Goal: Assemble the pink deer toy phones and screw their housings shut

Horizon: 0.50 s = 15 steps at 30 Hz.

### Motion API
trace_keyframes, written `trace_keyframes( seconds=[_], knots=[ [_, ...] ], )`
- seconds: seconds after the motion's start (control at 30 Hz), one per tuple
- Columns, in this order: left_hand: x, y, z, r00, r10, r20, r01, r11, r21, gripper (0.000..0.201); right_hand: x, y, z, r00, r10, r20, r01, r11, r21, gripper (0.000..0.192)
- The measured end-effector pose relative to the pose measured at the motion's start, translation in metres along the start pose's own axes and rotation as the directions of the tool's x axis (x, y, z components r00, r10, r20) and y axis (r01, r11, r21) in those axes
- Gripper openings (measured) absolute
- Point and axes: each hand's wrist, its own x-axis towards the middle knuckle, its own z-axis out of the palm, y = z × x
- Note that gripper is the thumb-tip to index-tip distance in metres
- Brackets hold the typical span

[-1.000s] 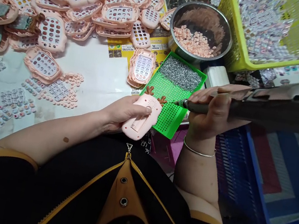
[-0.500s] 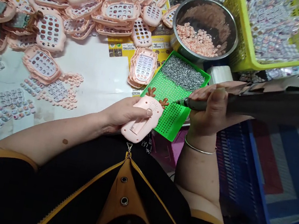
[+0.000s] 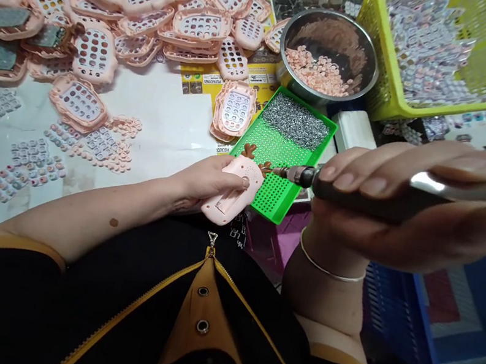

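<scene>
My left hand (image 3: 205, 185) is closed around a pink toy phone (image 3: 235, 196) with brown antlers, its back side with the battery cover turned up and the thumb lying on it. In my right hand (image 3: 375, 198) is a dark power screwdriver (image 3: 357, 192), gripped around its body. The bit of the screwdriver points left and reaches the antler end of the toy phone; whether it touches a screw I cannot tell. Under and behind the toy phone lies a green perforated tray (image 3: 275, 197) with a heap of small metal screws (image 3: 297, 121) at its far end.
Many pink phone shells (image 3: 201, 25) are piled at the back left. Loose button sheets (image 3: 31, 153) lie on the white table (image 3: 157, 105). A steel bowl (image 3: 323, 90) of pink pieces and a yellow basket (image 3: 391, 101) stand at the back right. A blue crate (image 3: 431, 338) is at the lower right.
My right hand has swung the screwdriver nearer to the camera, and its tip has moved left to the toy phone's antler end. My left hand keeps its hold, almost still.
</scene>
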Motion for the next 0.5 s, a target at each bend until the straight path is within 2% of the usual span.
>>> trace_keyframes(
  seconds=[0.07, 0.1, 0.2, 0.3, 0.4, 0.43, 0.5],
  knots=[
    [0.000, -0.001, 0.000, 1.000, 0.022, 0.002, -0.022, 1.000, 0.002, 0.014, -0.003, -0.002, 0.012, 0.976, -0.208, -0.063, 0.212, 0.976, 0.055, 0.021],
    [0.000, -0.002, -0.001, 1.000, 0.027, 0.005, -0.027, 1.000, 0.000, 0.012, -0.004, -0.002, 0.018, 0.963, -0.259, -0.072, 0.262, 0.964, 0.047, 0.018],
    [0.001, -0.003, -0.002, 0.999, 0.033, 0.027, -0.032, 0.999, -0.014, 0.013, -0.003, 0.000, 0.028, 0.966, -0.255, -0.033, 0.254, 0.966, -0.040, 0.021],
    [0.000, -0.003, -0.002, 0.998, 0.036, 0.058, -0.034, 0.999, -0.030, 0.015, 0.000, 0.006, 0.029, 0.969, -0.246, 0.009, 0.246, 0.966, -0.081, 0.026],
    [-0.002, -0.001, 0.000, 0.998, 0.026, 0.061, -0.024, 0.999, -0.028, 0.013, 0.000, 0.016, 0.025, 0.961, -0.274, 0.027, 0.275, 0.960, -0.047, 0.018],
    [-0.002, -0.001, 0.000, 0.998, 0.023, 0.058, -0.022, 0.999, -0.025, 0.012, -0.001, 0.020, 0.023, 0.964, -0.262, 0.034, 0.263, 0.964, -0.022, 0.016],
    [-0.003, 0.000, 0.001, 0.998, 0.021, 0.054, -0.020, 1.000, -0.011, 0.012, -0.003, 0.026, 0.019, 0.983, -0.164, 0.087, 0.163, 0.986, 0.027, 0.019]
  ],
)
